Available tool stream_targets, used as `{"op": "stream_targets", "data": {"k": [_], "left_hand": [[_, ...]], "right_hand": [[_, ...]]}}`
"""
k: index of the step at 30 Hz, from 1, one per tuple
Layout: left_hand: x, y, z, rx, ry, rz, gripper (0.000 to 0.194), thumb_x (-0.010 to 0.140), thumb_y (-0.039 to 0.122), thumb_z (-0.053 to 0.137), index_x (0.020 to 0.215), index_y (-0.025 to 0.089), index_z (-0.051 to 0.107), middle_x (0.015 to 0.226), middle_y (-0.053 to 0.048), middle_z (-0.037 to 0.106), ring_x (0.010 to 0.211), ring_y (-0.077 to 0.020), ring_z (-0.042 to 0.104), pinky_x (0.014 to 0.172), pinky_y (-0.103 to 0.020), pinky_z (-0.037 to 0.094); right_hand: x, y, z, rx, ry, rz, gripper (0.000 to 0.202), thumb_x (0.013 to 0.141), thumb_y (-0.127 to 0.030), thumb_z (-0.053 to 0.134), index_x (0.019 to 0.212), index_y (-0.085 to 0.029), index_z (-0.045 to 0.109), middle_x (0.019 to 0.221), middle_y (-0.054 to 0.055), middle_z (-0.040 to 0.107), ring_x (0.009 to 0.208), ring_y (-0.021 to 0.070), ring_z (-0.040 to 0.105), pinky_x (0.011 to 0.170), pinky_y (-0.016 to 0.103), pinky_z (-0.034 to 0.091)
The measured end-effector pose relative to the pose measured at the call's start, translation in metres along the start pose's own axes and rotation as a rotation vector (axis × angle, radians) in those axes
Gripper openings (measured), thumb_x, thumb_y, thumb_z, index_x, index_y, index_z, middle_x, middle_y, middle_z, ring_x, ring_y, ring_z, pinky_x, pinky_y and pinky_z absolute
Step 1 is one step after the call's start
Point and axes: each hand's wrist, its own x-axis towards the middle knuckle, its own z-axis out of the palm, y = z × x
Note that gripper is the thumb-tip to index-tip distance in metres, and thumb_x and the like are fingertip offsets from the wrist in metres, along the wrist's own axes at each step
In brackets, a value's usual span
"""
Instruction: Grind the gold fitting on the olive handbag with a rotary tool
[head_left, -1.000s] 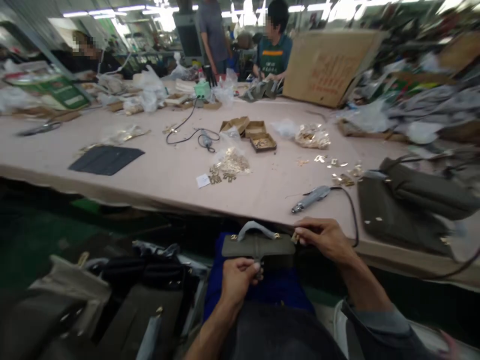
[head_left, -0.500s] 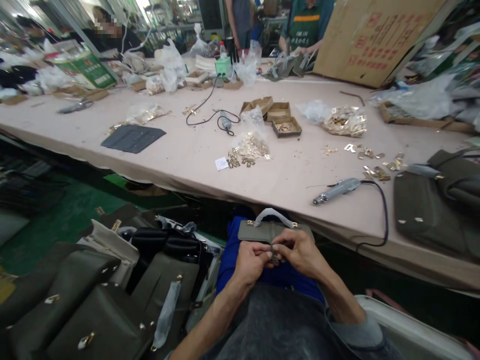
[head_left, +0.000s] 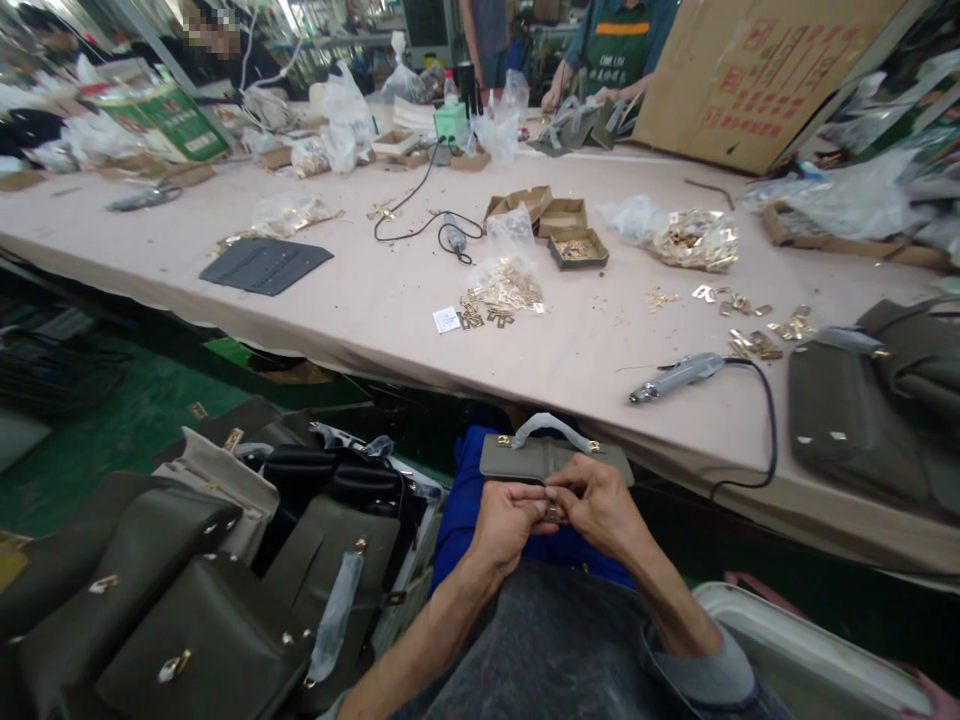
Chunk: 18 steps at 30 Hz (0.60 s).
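An olive handbag (head_left: 517, 460) with a wrapped handle (head_left: 553, 424) rests on my lap against the table's front edge. At its near edge my left hand (head_left: 506, 520) and my right hand (head_left: 600, 500) meet, fingertips pinched together on a small metal clasp (head_left: 553, 513) at the bag's flap. The fingers cover most of the clasp. On the table to the right lies a grey electric screwdriver (head_left: 679, 376), touched by neither hand.
Olive bags (head_left: 202, 620) fill a bin at lower left. On the table (head_left: 577, 350) are metal parts (head_left: 506, 288), small boxes (head_left: 577, 248), a black panel (head_left: 266, 265) and a large carton (head_left: 757, 80). A person (head_left: 619, 50) works across it. More bags (head_left: 847, 430) lie right.
The view has shifted slightly. Both hands stay together at the bag's near edge, and the clasp between the fingers has tilted upward a little.
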Motion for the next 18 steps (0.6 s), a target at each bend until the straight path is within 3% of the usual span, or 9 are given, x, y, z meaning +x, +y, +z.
{"op": "stream_targets", "data": {"k": [8,11,18], "left_hand": [[-0.004,-0.003,0.002,-0.050,-0.019,0.002,0.053,0.059,0.039,0.092,0.094,0.002,0.078,0.085,-0.020,0.076,0.076,-0.0270,0.074,0.067,-0.030,0.059],[-0.003,-0.006,0.000,-0.065,0.011,0.000,0.050,0.057,0.036,0.092,0.092,0.003,0.078,0.084,-0.019,0.076,0.072,-0.0259,0.074,0.065,-0.030,0.059],[-0.003,-0.010,0.000,-0.066,0.015,0.004,0.043,0.059,0.032,0.090,0.090,0.003,0.078,0.082,-0.018,0.076,0.069,-0.0247,0.074,0.063,-0.028,0.060]], "right_hand": [[0.000,-0.003,-0.002,0.095,-0.088,0.085,0.018,0.081,-0.028,0.062,0.079,-0.019,0.077,0.074,0.005,0.068,0.067,0.0185,0.062,0.060,0.027,0.045],[-0.001,-0.004,-0.002,0.236,-0.174,0.176,0.020,0.084,-0.032,0.059,0.081,-0.017,0.073,0.068,0.004,0.066,0.057,0.0174,0.061,0.054,0.027,0.047],[-0.004,-0.008,-0.004,0.306,-0.200,0.226,0.020,0.083,-0.033,0.060,0.080,-0.016,0.070,0.063,0.004,0.064,0.051,0.0165,0.059,0.049,0.026,0.049]]}}
